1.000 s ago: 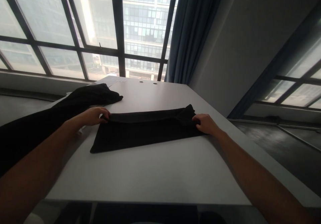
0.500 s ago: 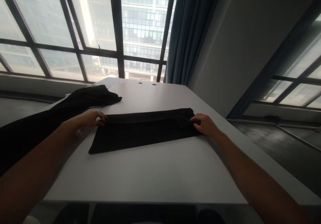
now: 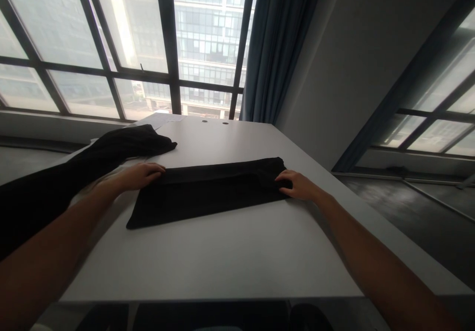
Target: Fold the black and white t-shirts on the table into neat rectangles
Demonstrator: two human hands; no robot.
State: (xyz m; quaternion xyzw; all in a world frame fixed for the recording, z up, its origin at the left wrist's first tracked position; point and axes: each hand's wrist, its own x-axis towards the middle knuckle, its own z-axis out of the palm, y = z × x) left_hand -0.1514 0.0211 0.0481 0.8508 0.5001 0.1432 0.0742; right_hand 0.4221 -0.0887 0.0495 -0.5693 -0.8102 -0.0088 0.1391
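From my remote seat I look past the near edge of the white surface (image 3: 222, 257) to the black cloth (image 3: 200, 200), which lies across its middle, a strip along the cloth's far side turned over. One corner of the cloth points toward the surface's near left corner. My right hand (image 3: 300, 186) has finger and thumb closed on the cloth's right end; my left hand (image 3: 141, 175) lays its fingers on the other end (whether the thumb pinches beneath, I cannot tell). I judge the fabric light, soft and limp, in no danger of breaking but quick to wrinkle, so I'd hold the turned strip by both ends, evenly taut. A second black cloth (image 3: 122, 145) lies over the left edge. Farther off, papers (image 3: 161, 119) lie at the far left corner, and two dark discs (image 3: 225, 123) sit near the far edge.
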